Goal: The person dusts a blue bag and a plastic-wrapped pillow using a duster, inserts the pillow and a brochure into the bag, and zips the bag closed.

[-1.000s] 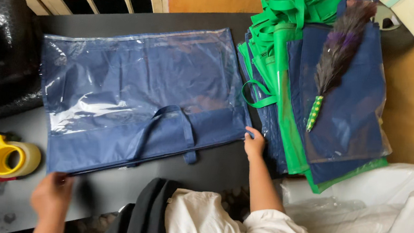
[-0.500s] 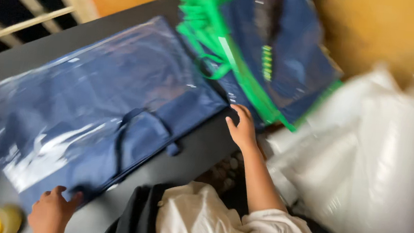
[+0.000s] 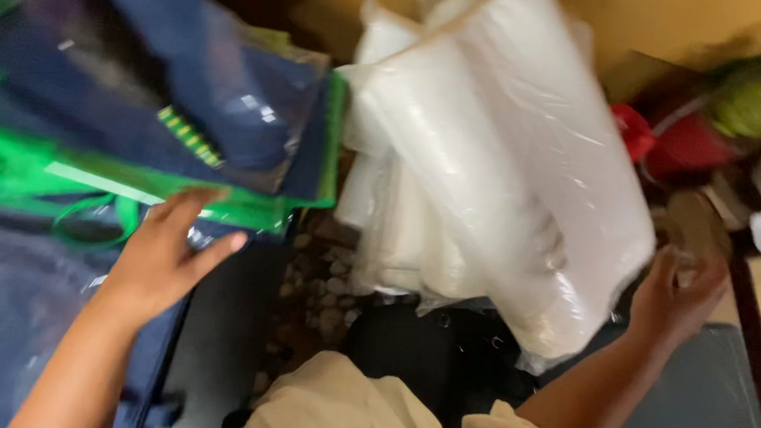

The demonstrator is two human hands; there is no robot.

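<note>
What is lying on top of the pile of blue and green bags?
A striped yellow-green handle lies on the pile of blue and green bags; its other end is blurred. The left hand rests at the pile's near edge, covering what's beneath it.

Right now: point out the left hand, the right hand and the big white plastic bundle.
left hand [image 3: 166,255], head view, on the back of the hand.
right hand [image 3: 674,299], head view, on the back of the hand.
white plastic bundle [image 3: 504,161], head view, on its wrapped upper face.
</note>
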